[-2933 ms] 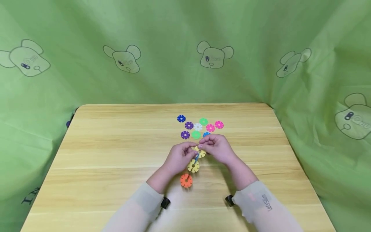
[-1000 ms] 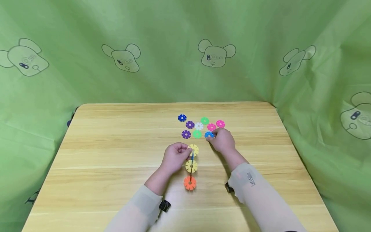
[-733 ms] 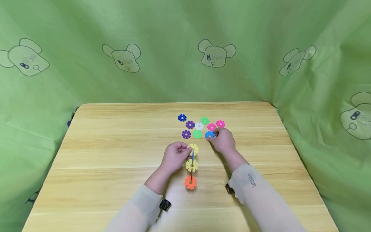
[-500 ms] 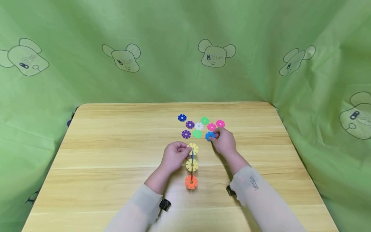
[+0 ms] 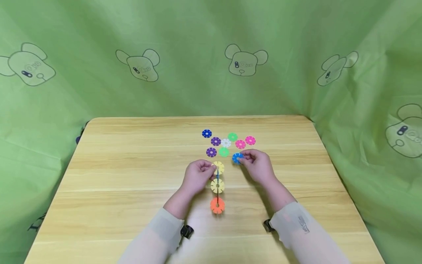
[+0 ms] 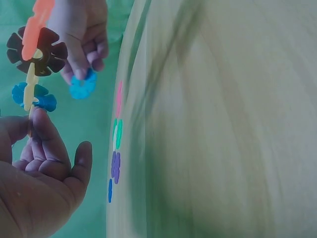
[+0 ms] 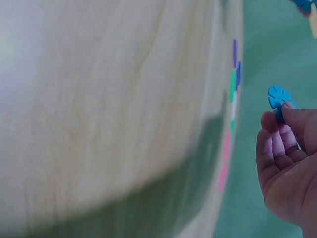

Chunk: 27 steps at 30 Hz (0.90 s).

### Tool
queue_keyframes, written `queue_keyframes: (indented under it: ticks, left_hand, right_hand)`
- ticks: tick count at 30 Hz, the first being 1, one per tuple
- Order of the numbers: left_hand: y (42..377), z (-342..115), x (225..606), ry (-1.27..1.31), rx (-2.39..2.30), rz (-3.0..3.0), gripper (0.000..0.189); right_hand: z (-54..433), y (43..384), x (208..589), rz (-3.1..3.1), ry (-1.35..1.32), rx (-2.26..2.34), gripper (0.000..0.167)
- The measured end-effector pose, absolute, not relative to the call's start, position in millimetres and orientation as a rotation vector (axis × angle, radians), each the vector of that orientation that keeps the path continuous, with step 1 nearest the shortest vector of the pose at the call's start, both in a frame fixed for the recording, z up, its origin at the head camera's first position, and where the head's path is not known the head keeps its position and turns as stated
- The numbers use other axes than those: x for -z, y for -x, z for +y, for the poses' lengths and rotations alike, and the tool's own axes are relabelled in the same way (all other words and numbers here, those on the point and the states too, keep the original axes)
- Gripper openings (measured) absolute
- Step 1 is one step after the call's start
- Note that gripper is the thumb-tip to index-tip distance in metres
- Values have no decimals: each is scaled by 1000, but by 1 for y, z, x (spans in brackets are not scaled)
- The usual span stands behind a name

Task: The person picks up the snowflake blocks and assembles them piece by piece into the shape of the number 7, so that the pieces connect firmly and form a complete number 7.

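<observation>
My left hand point(image 5: 197, 176) pinches the far yellow disc point(image 5: 219, 167) of a chain of slotted snowflake building discs. In the left wrist view the chain runs from an orange disc point(image 6: 37, 25) through a dark brown disc point(image 6: 48, 52), a yellow one point(image 6: 29, 89) and a blue one point(image 6: 45, 102) to the pinched yellow disc, mostly hidden by fingers. Neighbouring discs sit crosswise in each other's slots. Between thumb and fingertips of my right hand point(image 5: 260, 167) is a single blue disc point(image 7: 278, 95), held off the table and apart from the chain, to its right.
Loose discs lie flat on the wooden table point(image 5: 115, 183) beyond the hands: dark blue point(image 5: 207, 133), purple point(image 5: 211, 152), white point(image 5: 225, 143), green point(image 5: 224, 151) and pink point(image 5: 240, 144). A green printed curtain point(image 5: 191, 88) stands behind the table and along its sides.
Earlier both hands were together at the far yellow disc. The right hand then went to the blue disc among the loose ones, picked it up and drew it nearer. The left hand kept hold of the chain.
</observation>
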<state>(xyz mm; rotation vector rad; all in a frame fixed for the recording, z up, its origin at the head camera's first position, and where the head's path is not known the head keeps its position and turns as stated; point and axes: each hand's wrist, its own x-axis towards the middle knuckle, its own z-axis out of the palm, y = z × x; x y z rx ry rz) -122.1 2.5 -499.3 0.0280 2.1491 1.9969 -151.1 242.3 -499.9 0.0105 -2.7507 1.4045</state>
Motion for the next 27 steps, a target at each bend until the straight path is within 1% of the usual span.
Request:
queue_keyframes:
  ticks: [10,16,27]
  left_hand:
    - [122,3,499,-6,-2018,2138,10]
    - [122,3,498,26,-2036,2129,12]
    - [122,6,500,9,-2045,2109,13]
  right_hand:
    - [228,133,478,-2684,-223,-1490,15]
    - [223,126,471,-2701,-308,-1490,13]
    - [221,121,467,-2708,-384,-1436,12]
